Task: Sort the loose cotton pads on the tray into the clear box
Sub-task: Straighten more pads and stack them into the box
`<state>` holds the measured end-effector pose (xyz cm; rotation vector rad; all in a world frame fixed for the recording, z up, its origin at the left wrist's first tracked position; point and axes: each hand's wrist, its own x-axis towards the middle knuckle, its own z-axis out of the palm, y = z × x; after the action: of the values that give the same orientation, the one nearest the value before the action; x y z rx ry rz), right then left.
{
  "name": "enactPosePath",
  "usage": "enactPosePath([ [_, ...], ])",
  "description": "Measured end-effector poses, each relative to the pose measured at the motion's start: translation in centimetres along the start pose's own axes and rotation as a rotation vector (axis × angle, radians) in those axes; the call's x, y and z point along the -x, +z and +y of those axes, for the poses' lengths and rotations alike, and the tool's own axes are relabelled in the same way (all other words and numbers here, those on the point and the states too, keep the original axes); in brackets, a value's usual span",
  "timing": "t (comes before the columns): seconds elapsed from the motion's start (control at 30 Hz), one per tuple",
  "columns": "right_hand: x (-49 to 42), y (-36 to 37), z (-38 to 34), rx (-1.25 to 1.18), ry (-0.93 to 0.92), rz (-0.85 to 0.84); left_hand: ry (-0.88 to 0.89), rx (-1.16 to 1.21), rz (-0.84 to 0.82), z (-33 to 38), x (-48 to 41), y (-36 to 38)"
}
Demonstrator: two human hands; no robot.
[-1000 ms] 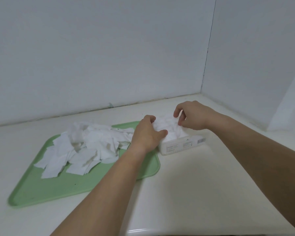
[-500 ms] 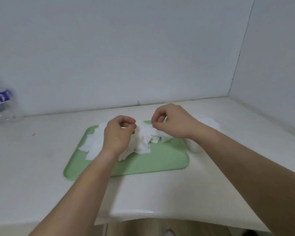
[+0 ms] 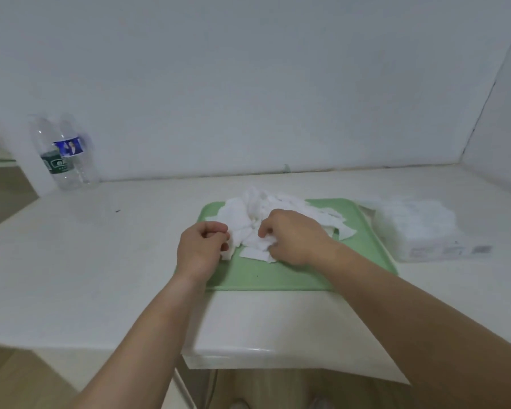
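Observation:
A heap of white cotton pads (image 3: 254,214) lies on the far half of a green tray (image 3: 277,276) in the middle of the counter. My left hand (image 3: 202,246) sits at the heap's left edge with its fingers curled, pinching pads. My right hand (image 3: 292,236) lies on the front of the heap, fingers curled round several pads. The clear box (image 3: 419,228), holding white pads, stands on the counter just right of the tray, apart from both hands.
Two clear plastic water bottles (image 3: 62,154) stand at the back left against the white wall. The white counter's front edge (image 3: 248,352) runs below my forearms. A side wall closes the right end.
Both hands left the clear box and came back over the tray. They have moved down into the front of the pad heap and curled onto pads. The camera swung left.

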<state>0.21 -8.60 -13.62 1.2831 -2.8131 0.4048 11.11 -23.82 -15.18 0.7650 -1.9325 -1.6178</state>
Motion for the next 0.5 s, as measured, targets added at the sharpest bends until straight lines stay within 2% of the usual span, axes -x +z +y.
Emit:
enactPosePath([
  [0.13,-0.2,-0.8,1.0,-0.135,-0.013,0.155,0.017,0.054,-0.013,0.5,-0.2,0.5],
  [0.23,0.1,-1.8,1.6,-0.345,0.015,0.227,0.158,-0.027,-0.057,0.8,-0.3,1.2],
  [0.3,0.4,-2.5,1.9,-0.490,0.047,0.236,0.275,-0.074,-0.140,1.2,-0.2,1.7],
  [0.4,0.5,-3.1,2.3,-0.684,0.054,0.189,0.349,-0.058,-0.284,1.8,-0.1,2.6],
  [0.5,0.3,-3.1,2.5,-0.764,0.041,0.204,0.362,-0.034,-0.246,2.0,-0.8,3.5],
])
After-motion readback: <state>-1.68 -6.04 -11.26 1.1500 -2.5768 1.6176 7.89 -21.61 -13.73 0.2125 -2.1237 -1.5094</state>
